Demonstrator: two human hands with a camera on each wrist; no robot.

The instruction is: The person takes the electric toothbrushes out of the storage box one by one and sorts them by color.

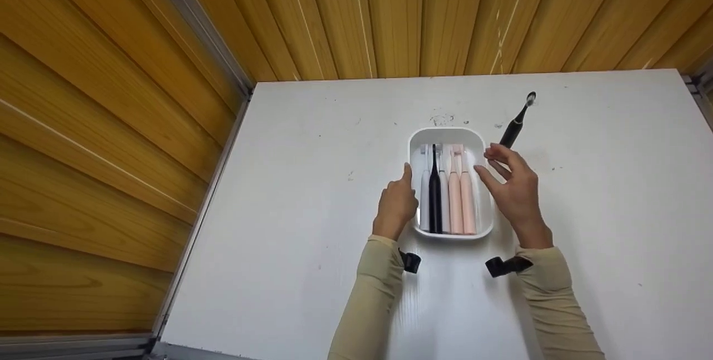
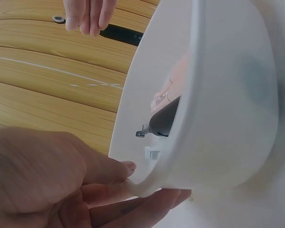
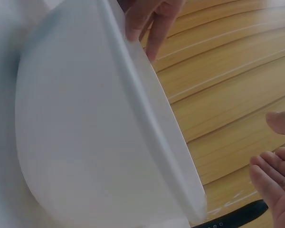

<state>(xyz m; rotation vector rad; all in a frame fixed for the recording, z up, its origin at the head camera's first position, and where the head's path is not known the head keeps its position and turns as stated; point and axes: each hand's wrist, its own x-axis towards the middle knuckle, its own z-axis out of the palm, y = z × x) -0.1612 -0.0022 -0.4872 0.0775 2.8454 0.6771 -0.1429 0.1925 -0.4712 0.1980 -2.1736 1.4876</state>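
My left hand (image 1: 396,204) pinches the left rim of a white tray (image 1: 454,236), thumb at the edge and fingers along the outer wall. Inside, side by side with heads toward the far end, lie a black electric toothbrush (image 1: 435,201), two pink electric toothbrushes (image 1: 455,204) and two whitish ones (image 1: 425,201). Beyond the tray's upper right corner lies another black electric toothbrush (image 1: 511,134), its head pointing away and right. My right hand (image 1: 517,187) is at the tray's right side, near that brush's handle end, thumb and fingers spread with nothing between them.
The white table (image 1: 289,181) carries small dark marks, several just past the tray. Wood-look panels (image 1: 390,14) stand along the table's back and left sides, with a metal strip (image 1: 220,165) at the left edge. A black wrist camera (image 1: 411,262) sits on each sleeve.
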